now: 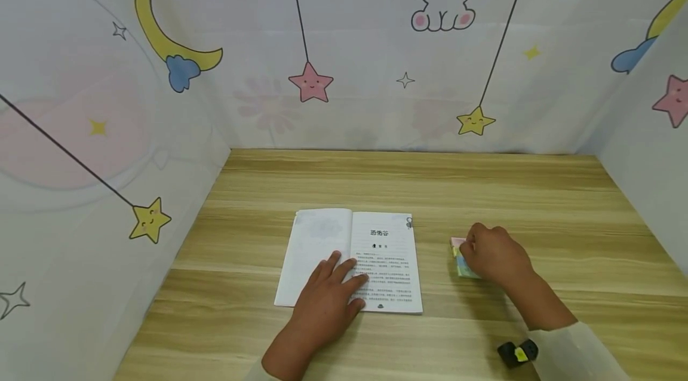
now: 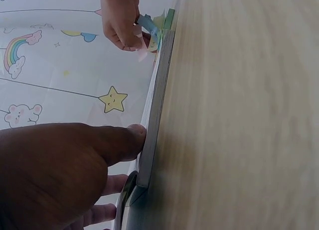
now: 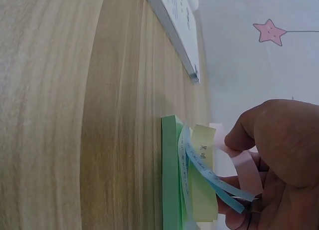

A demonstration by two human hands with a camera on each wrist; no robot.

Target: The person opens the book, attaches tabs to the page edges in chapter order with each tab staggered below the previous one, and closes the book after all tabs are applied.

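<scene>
An open book (image 1: 384, 261) with printed text on its right page lies on the table. My left hand (image 1: 328, 300) rests across its lower middle with fingers spread. In the left wrist view, the thumb (image 2: 119, 142) lies along the book's edge. To the book's right is a pad of sticky notes (image 1: 466, 266) in pastel colours. Above it, my right hand (image 1: 497, 255) pinches a pink sticky note (image 3: 247, 172) between thumb and fingers. Blue strips (image 3: 207, 172) and a yellow sheet (image 3: 203, 165) stand up from the green block (image 3: 169, 175). Some fingertips are hidden behind the paper.
The wood-grain table (image 1: 344, 181) meets white printed cloth walls (image 1: 365, 118) at the back and sides. A small black object with a yellow patch (image 1: 518, 354) is beside the right sleeve (image 1: 577, 354).
</scene>
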